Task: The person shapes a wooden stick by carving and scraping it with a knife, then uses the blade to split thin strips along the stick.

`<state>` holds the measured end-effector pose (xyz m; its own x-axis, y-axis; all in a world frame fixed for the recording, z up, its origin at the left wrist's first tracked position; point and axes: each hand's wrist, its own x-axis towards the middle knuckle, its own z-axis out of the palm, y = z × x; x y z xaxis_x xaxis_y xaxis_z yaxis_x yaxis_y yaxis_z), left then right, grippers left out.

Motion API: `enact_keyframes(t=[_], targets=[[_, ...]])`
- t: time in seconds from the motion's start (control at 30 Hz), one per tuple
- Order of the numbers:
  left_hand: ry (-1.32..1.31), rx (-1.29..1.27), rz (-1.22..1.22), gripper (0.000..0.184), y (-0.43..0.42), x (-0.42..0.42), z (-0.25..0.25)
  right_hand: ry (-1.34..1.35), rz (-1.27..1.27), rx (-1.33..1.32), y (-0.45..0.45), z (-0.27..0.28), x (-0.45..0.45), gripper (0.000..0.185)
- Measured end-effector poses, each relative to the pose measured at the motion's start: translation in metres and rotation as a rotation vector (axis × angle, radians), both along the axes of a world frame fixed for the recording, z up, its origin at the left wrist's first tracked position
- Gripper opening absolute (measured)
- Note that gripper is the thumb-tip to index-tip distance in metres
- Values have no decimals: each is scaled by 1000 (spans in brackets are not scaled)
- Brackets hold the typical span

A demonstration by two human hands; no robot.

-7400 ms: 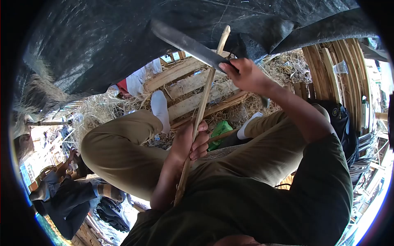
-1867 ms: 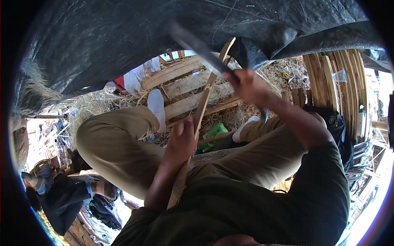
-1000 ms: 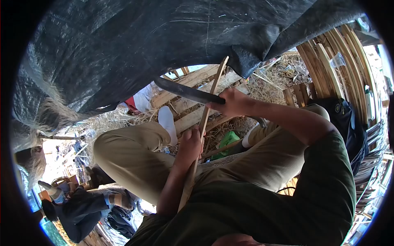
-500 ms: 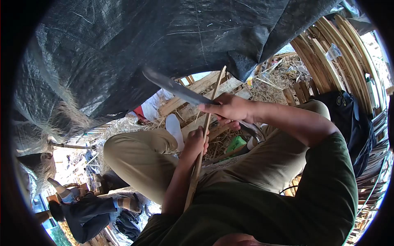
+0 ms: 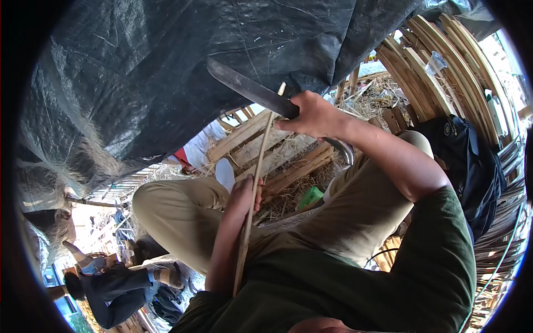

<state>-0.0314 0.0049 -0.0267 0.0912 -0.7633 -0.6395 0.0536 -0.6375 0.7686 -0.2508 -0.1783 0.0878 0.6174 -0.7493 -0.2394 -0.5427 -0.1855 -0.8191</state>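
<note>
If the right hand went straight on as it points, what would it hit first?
The right hand would probably meet the wooden stick first, near its upper end, though depth is hard to judge.

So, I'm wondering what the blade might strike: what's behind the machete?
Behind the machete are the black tarpaulin and the wooden stick, whose tip shows above. The stretch of stick the machete crosses is hidden, as is anything beyond the tarpaulin there.
</note>
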Motion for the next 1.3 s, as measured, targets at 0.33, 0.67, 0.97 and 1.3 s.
enact_keyframes(t=[0.33, 0.67, 0.97, 1.3], targets=[[310, -34, 49, 35, 13, -5, 47, 58, 42, -50, 2, -2, 1, 42], [345, -81, 144, 33, 10, -24, 57, 266, 93, -350, -22, -54, 8, 42], [101, -121, 111, 39, 9, -10, 53, 288, 184, -474, -23, -74, 33, 44], [176, -93, 140, 42, 8, 5, 42, 81, 144, -421, -14, -92, 40, 34]])
